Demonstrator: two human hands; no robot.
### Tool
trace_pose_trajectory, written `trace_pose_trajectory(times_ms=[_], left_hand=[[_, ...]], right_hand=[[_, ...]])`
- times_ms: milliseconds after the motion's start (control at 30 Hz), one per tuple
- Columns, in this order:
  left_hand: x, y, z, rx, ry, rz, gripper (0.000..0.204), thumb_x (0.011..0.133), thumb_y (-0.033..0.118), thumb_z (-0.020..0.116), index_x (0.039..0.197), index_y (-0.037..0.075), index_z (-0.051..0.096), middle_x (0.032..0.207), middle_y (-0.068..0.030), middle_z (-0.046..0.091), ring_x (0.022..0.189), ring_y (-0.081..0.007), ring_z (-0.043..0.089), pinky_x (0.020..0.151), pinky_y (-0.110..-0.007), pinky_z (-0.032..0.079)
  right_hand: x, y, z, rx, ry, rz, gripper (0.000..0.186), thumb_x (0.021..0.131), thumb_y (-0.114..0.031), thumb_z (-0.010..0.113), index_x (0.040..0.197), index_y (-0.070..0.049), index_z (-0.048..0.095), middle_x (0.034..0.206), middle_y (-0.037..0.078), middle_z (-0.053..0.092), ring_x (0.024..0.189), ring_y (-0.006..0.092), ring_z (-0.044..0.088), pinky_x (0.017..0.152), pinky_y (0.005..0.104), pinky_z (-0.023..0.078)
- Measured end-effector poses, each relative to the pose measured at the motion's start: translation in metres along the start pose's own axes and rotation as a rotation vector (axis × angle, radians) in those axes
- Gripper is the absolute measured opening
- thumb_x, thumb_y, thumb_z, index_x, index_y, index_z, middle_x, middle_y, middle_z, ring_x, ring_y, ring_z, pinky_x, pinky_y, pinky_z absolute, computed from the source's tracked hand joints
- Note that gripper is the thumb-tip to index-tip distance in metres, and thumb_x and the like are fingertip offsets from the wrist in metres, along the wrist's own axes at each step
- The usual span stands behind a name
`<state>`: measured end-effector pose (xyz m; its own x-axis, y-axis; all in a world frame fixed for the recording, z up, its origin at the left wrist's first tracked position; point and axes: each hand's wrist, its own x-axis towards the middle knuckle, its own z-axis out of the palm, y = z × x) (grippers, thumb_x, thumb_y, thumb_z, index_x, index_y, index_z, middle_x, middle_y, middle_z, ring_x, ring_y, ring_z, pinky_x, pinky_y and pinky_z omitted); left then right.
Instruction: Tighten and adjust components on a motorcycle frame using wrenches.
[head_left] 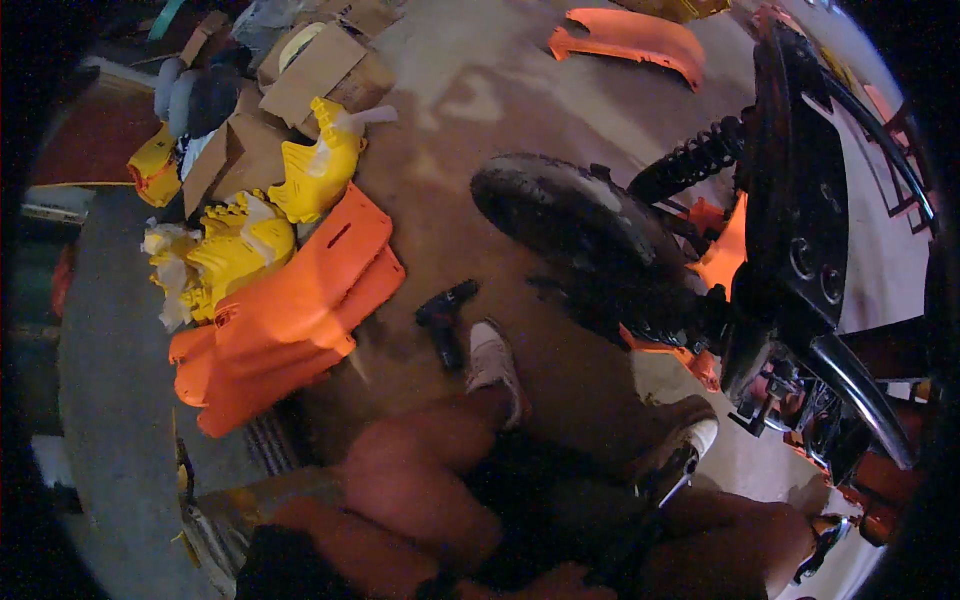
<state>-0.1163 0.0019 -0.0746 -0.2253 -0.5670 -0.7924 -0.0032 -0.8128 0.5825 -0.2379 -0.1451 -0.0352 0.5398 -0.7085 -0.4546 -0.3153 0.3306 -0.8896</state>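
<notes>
My left hand [545, 585] is low at the bottom edge, its fingers dim and partly cut off. My right hand cannot be made out among the shadows at lower right, where a slim silver tool [677, 480] rises beside my shoe. A black drill [446, 322] lies on the floor beside my other white shoe [490, 360]. Right of them stands a black scooter-like vehicle [795, 240] with a fat tyre [560, 215], spring shock [690, 160] and orange parts [720, 255].
Orange body panels [280, 340] and bagged yellow panels [230, 250] lie to the left, with cardboard boxes [315, 85] behind. Another orange panel [635, 45] rests on the floor at the top. A wooden board [100, 140] is at far left.
</notes>
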Motion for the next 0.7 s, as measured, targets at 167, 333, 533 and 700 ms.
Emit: trace_pose_trajectory(times_ms=[167,333,533,700], left_hand=[[0.003,0.000,-0.006,-0.003,-0.026,0.009,0.057,0.078,0.041,0.067,0.119,0.004,0.054,0.112,-0.0167,0.060,0.102,-0.0312,0.058,0.092,-0.043,0.044],[-0.010,-0.002,-0.010,-0.024,-0.008,-0.022,0.056,0.078,0.041,0.067,0.119,0.004,0.054,0.111,-0.0163,0.061,0.101,-0.0309,0.058,0.092,-0.043,0.045],[-0.004,0.000,-0.004,-0.052,-0.023,-0.024,0.055,0.078,0.040,0.067,0.119,0.004,0.054,0.111,-0.0159,0.061,0.100,-0.0305,0.059,0.091,-0.043,0.045],[-0.007,0.004,0.004,-0.047,-0.017,-0.034,0.055,0.078,0.040,0.067,0.118,0.005,0.054,0.110,-0.0155,0.061,0.099,-0.0302,0.059,0.091,-0.042,0.046]], right_hand=[[-0.006,0.000,-0.006,-0.095,0.049,-0.009,0.036,0.085,-0.036,0.051,0.102,-0.004,0.054,0.071,0.009,0.052,0.060,0.0176,0.048,0.052,0.0294,0.039],[-0.007,0.000,-0.005,-0.140,0.031,-0.015,0.036,0.085,-0.035,0.053,0.101,-0.003,0.054,0.072,0.009,0.053,0.061,0.0174,0.049,0.054,0.0293,0.039],[-0.009,-0.001,-0.014,-0.216,0.046,-0.027,0.035,0.084,-0.033,0.054,0.100,-0.002,0.055,0.073,0.009,0.054,0.063,0.0171,0.050,0.055,0.0292,0.040],[-0.015,-0.002,-0.018,-0.239,0.044,-0.050,0.034,0.084,-0.032,0.055,0.099,-0.002,0.055,0.074,0.010,0.055,0.064,0.0169,0.051,0.056,0.0292,0.041]])
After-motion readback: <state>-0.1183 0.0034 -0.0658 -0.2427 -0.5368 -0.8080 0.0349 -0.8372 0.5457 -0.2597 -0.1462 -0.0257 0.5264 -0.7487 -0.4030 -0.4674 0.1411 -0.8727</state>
